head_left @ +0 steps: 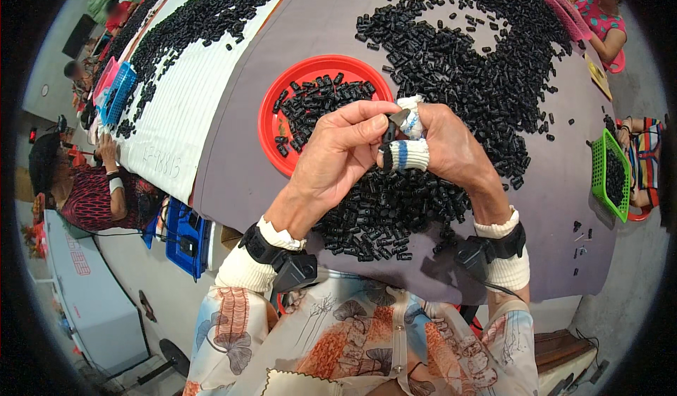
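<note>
A smooth mauve-grey table [233, 160] fills the frame's middle; small black cylindrical plastic pieces [493, 89] lie heaped from upper right to lower centre, beside a round red plastic tray [266, 117].

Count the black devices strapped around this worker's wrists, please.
2: one left device behind the left hand, over a cream left cuff; one right device behind the right hand, over a cream right cuff. Both show plainly.

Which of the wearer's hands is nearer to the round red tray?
The left. The left hand appears just at the lower right edge of the red tray; the right hand is farther right, over the loose black pieces.
</note>
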`<action>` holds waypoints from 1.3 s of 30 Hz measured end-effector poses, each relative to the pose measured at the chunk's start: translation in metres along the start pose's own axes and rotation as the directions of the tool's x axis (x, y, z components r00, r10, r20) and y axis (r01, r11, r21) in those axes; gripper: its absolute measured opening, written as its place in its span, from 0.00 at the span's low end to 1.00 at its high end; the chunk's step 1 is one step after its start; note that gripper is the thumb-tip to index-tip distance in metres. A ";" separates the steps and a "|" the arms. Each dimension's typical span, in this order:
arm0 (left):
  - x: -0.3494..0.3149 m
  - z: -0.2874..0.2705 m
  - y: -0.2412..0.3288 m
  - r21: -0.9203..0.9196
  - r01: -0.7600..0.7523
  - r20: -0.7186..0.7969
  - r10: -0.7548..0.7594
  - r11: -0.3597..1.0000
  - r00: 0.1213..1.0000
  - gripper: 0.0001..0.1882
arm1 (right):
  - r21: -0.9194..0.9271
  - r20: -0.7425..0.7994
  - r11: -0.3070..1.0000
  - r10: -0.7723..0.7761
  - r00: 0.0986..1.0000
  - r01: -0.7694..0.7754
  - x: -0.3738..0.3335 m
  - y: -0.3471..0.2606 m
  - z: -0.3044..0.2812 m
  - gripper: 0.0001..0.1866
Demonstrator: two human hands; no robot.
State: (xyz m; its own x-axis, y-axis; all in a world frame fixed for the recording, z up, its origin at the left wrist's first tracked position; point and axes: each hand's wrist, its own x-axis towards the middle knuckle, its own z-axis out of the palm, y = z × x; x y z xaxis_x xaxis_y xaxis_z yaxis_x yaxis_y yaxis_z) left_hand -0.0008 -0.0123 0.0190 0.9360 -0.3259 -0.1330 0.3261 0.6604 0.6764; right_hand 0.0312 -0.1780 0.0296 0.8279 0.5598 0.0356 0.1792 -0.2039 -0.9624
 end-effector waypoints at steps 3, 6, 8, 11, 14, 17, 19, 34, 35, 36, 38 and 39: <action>0.000 0.000 0.000 0.002 -0.009 0.018 0.009 1.000 1.000 0.10 | -0.008 -0.003 1.000 -0.010 1.000 0.010 0.000 0.001 0.000 0.16; 0.001 0.000 0.000 0.006 -0.006 -0.001 0.006 1.000 1.000 0.10 | -0.005 0.007 1.000 -0.021 1.000 0.021 0.000 0.003 0.000 0.16; 0.001 -0.001 -0.001 0.011 0.001 -0.005 -0.001 1.000 1.000 0.10 | 0.007 0.012 0.999 -0.031 0.999 0.031 0.000 0.004 0.000 0.16; 0.001 0.001 -0.001 0.007 0.011 -0.017 -0.011 1.000 1.000 0.10 | -0.049 0.005 0.998 -0.035 0.999 0.036 -0.001 0.006 0.000 0.16; 0.000 0.003 0.000 0.019 0.007 -0.040 -0.006 1.000 0.999 0.10 | -0.017 0.020 0.999 -0.040 0.999 0.040 0.000 0.009 0.001 0.17; 0.000 0.000 0.000 0.030 0.014 -0.030 -0.013 0.999 0.999 0.10 | -0.048 0.032 0.998 -0.045 0.998 0.046 -0.001 0.010 0.002 0.17; 0.000 0.000 -0.001 0.040 0.013 -0.029 -0.012 0.999 0.999 0.10 | -0.067 0.034 0.996 -0.057 0.998 0.059 -0.001 0.009 0.002 0.18; -0.002 0.000 -0.001 0.026 0.004 -0.014 -0.004 1.000 1.000 0.10 | 0.005 -0.006 0.998 -0.058 0.998 0.058 -0.002 0.009 0.004 0.16; -0.002 0.000 0.000 0.024 0.006 -0.017 -0.006 1.000 1.000 0.11 | 0.005 -0.007 0.998 -0.057 0.998 0.057 -0.002 0.009 0.004 0.16; -0.002 0.000 0.000 0.024 0.007 -0.018 -0.006 1.000 1.000 0.11 | 0.003 0.004 0.999 -0.047 0.999 0.047 -0.002 0.009 0.005 0.16; -0.002 0.001 0.000 0.030 0.013 -0.028 -0.012 0.999 1.000 0.11 | 0.002 0.015 0.999 -0.036 0.999 0.036 -0.002 0.010 0.005 0.16; -0.002 0.001 0.000 0.030 0.012 -0.028 -0.011 0.999 1.000 0.11 | -0.027 0.009 0.998 -0.063 0.998 0.063 -0.001 0.011 0.005 0.16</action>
State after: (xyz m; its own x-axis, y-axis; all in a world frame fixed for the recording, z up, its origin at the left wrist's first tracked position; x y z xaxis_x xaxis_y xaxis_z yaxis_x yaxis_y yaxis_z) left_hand -0.0032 -0.0122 0.0196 0.9356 -0.3142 -0.1612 0.3335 0.6360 0.6959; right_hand 0.0296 -0.1773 0.0172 0.8103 0.5785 0.0936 0.2454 -0.1899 -0.9506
